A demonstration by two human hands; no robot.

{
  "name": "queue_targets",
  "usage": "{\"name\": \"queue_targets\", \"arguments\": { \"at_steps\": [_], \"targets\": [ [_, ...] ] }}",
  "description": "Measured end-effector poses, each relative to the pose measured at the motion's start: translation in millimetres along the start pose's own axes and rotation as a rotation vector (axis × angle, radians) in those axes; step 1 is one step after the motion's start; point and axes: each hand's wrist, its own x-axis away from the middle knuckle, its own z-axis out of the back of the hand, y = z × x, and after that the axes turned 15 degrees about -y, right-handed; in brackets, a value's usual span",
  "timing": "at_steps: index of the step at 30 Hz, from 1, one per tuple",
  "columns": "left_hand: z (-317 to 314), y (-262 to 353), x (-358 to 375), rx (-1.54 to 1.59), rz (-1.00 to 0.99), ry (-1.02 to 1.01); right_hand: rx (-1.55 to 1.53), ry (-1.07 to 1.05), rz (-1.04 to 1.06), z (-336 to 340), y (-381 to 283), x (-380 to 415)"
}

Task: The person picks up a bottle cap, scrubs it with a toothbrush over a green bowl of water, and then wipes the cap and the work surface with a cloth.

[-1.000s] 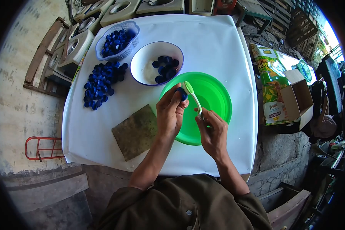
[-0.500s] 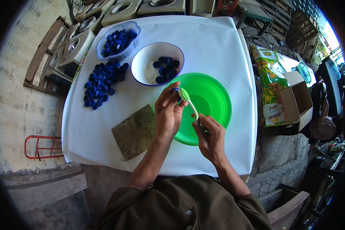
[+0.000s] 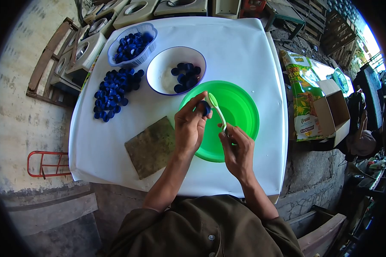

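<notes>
My left hand (image 3: 189,126) holds a dark blue cap (image 3: 206,108) between its fingers over the left side of a green basin (image 3: 242,107). In my right hand (image 3: 238,152) is a green and white toothbrush (image 3: 219,112), its head close beside the cap. Behind the basin, a white bowl (image 3: 161,70) with a blue rim holds several blue caps. A light blue basket (image 3: 151,50) full of caps stands at the back left. Many loose blue caps (image 3: 111,95) lie piled on the white table covering in front of it.
A dark rectangular slab (image 3: 150,147) lies on the white-covered table (image 3: 103,158) by my left forearm. Off the table's right side are an open cardboard box (image 3: 331,112) and a colourful printed sack (image 3: 302,98). A person (image 3: 364,141) is at the far right.
The cap in my left hand has turned and shows more of its dark side. The toothbrush and my right hand have shifted slightly to the right.
</notes>
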Motion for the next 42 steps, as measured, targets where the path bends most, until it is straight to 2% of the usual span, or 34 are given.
{"name": "queue_targets", "arguments": {
  "at_steps": [4,5,8,9,16,19,21,23,26,27,31,35,38,42],
  "targets": [
    [-1,2,-4,0.090,-0.068,-0.004,0.012,0.000,0.042,-4,2,2],
    [3,1,-4,0.068,-0.082,0.058,-0.013,0.008,0.074,-6,6,5],
    [7,-2,-1,0.033,-0.039,0.063,0.007,0.000,0.006,-2,3,4],
    [10,-3,-1,0.038,-0.037,-0.006,0.015,0.029,0.043,-3,7,0],
    [5,5,-3,0.041,-0.049,0.035,-0.047,-0.004,0.066,-8,10,4],
    [8,-2,0,0.005,0.030,0.030,-0.004,-0.013,0.015,-1,2,-3],
    [5,-1,-2,0.084,-0.001,0.031,-0.042,-0.011,-0.028,-3,0,-3],
    [4,0,-4,0.120,-0.041,0.093,-0.046,-0.011,0.036,-6,8,2],
    [11,0,-3,0.095,-0.022,0.087,-0.072,-0.016,0.027,-5,8,4],
    [15,-3,-1,0.082,-0.036,-0.018,-0.065,-0.012,0.006,-3,8,2],
    [14,-10,2,0.071,0.042,-0.003,-0.045,-0.014,0.000,-2,3,1],
    [5,5,-1,0.054,-0.004,-0.033,-0.078,0.023,0.076,-4,14,7],
    [15,-6,2,0.004,0.022,-0.045,-0.021,-0.024,-0.042,7,5,5],
    [10,-4,-2,-0.003,-0.048,-0.026,-0.002,-0.030,-0.001,5,1,6]
  ]
}}
